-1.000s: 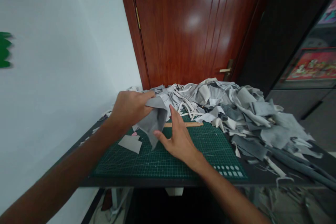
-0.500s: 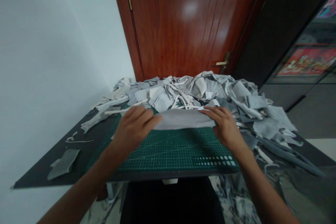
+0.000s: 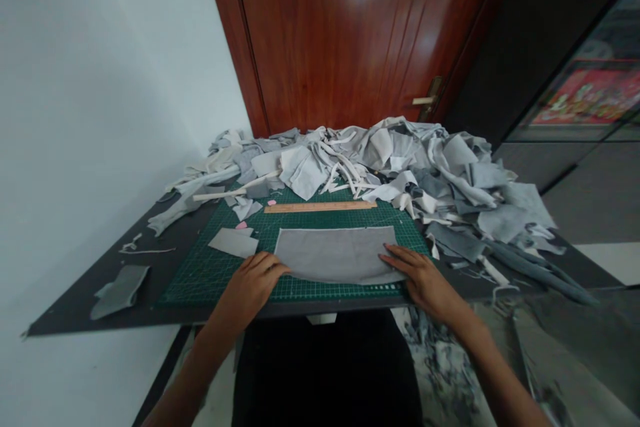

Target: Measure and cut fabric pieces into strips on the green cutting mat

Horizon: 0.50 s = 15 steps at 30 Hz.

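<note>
A grey rectangular piece of fabric (image 3: 335, 253) lies spread over the green cutting mat (image 3: 220, 210), its near edge bowed towards me. At its near left corner, my left hand (image 3: 255, 280) pinches the edge between thumb and fingers. My right hand (image 3: 423, 277) grips the right edge, fingers on top of the cloth and the thumb by the near corner. Beyond the fabric lies a wooden ruler (image 3: 320, 207), apart from both hands. Smaller grey fabric pieces (image 3: 234, 242) rest left of the cloth, beside a pink bit of tailor's chalk (image 3: 241, 225).
A heap of grey and white fabric scraps (image 3: 360, 153) lines the back and right of the dark table (image 3: 185, 280). A folded grey scrap (image 3: 123, 290) is at the left. Behind stand a wooden door (image 3: 345, 33) and a white wall (image 3: 100, 80).
Both hands have come down and towards me, bringing the fabric from above the mat to lie across it. The ruler and small pieces behind it now show.
</note>
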Each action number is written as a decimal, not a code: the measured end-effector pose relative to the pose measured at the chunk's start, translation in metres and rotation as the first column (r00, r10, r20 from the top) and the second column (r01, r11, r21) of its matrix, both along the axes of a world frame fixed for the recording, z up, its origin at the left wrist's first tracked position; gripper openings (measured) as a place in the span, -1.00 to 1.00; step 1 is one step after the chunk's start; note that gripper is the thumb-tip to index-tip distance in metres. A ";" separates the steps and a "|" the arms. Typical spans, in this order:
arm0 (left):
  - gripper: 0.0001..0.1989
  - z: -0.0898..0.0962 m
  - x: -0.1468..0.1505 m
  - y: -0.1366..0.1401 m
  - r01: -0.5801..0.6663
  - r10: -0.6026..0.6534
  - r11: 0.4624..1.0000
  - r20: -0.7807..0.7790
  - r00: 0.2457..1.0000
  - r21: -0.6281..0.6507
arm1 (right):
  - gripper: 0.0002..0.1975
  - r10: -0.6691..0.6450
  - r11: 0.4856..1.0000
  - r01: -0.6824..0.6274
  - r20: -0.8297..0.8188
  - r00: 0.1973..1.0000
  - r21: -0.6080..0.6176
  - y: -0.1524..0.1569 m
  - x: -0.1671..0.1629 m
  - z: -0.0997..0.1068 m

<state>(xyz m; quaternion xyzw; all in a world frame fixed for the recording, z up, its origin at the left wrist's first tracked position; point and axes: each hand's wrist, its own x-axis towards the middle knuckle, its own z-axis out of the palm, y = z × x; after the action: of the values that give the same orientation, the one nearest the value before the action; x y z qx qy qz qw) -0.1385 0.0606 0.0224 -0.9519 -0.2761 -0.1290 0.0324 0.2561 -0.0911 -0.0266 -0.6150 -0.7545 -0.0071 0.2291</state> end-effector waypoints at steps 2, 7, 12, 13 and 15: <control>-0.64 0.008 -0.001 0.008 -0.012 0.011 0.999 -0.024 1.000 -0.031 | -0.18 0.016 1.000 -0.017 -0.035 0.999 -0.016 0.017 0.000 0.003; -0.52 0.028 0.004 0.018 0.012 -0.019 0.994 -0.057 0.998 -0.110 | -0.14 0.080 0.991 -0.089 -0.088 0.993 -0.099 0.051 0.009 0.016; -0.57 0.034 0.037 0.015 0.062 -0.053 0.989 0.067 0.996 -0.137 | -0.18 0.175 0.957 -0.199 -0.127 0.976 -0.213 0.064 0.027 0.046; -0.58 0.031 0.046 0.015 0.078 -0.067 0.985 0.075 0.995 -0.154 | -0.22 0.169 0.956 -0.194 -0.130 0.977 -0.219 0.066 0.032 0.053; -0.60 0.020 0.063 0.018 0.100 -0.091 0.978 0.061 0.994 -0.182 | -0.31 0.135 0.963 -0.161 -0.129 0.982 -0.216 0.071 0.040 0.068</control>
<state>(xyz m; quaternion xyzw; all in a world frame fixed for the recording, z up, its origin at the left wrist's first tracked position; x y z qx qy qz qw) -0.0755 0.0789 0.0429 -0.9593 -0.2416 -0.1289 -0.0695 0.2964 -0.0201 0.0418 -0.5782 -0.7801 0.1303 0.2001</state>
